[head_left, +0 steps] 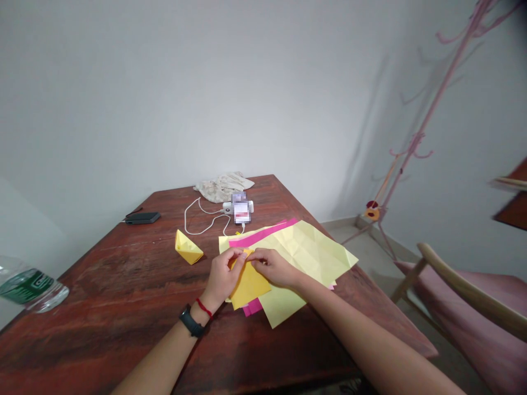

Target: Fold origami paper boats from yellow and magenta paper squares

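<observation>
Your two bare forearms reach in from the bottom edge over a reddish-brown wooden table [102,307]. On your left wrist are a dark watch [191,321] and a red cord bracelet [205,308]. Ahead of them, your left hand [224,272] and right hand [272,267] nearly meet, each pinching the far end of a deep yellow paper [252,288] between thumb and fingers. This paper is in front of you, near the middle of the table, its wide end towards you, above a loose pile of pale yellow sheets [310,247], creased, with magenta paper [263,235] showing at the edges.

At your far left, a clear plastic bottle [31,288] with a green label leans at a slant in view. To your right, beside the table, is a chair [473,318] with a wooden arm and pink covering. Just past your left hand sits a small folded yellow paper shape [188,249].

Farther off are a dark flat device [143,218] on the left and a phone [242,212] with a white cable [186,219]. Behind the phone lies a crumpled pale cloth [224,186]. A pink coat stand [430,109] stands at right, before a plain pale wall [247,82].
</observation>
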Demonstrator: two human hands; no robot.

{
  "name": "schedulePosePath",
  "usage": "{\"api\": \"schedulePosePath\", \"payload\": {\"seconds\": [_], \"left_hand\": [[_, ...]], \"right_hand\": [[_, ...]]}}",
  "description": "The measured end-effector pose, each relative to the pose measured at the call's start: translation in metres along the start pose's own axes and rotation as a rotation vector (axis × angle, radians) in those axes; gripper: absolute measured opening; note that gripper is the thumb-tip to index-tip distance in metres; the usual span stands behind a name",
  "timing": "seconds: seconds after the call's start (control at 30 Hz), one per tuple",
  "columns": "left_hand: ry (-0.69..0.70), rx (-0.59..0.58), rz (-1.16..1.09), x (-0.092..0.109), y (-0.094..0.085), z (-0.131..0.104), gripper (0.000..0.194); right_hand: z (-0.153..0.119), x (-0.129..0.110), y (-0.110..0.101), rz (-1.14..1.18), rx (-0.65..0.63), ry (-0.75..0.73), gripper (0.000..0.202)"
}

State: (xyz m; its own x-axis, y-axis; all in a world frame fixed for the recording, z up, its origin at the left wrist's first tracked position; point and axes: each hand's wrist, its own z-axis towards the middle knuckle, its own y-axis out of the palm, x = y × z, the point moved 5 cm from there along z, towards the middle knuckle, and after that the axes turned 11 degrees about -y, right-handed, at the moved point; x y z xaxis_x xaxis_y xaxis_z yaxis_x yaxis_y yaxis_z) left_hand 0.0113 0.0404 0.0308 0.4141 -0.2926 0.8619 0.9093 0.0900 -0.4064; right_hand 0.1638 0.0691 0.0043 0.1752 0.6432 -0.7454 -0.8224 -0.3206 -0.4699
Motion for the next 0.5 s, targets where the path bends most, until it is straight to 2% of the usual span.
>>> {"api": "schedulePosePath", "payload": {"seconds": [0.5], "left_hand": [[0.006, -0.018, -0.003, 0.0, -0.001, 0.0, 0.029]], "right_hand": [[0.0, -0.01, 0.0, -0.03, -0.038, -0.035, 0.039]]}}
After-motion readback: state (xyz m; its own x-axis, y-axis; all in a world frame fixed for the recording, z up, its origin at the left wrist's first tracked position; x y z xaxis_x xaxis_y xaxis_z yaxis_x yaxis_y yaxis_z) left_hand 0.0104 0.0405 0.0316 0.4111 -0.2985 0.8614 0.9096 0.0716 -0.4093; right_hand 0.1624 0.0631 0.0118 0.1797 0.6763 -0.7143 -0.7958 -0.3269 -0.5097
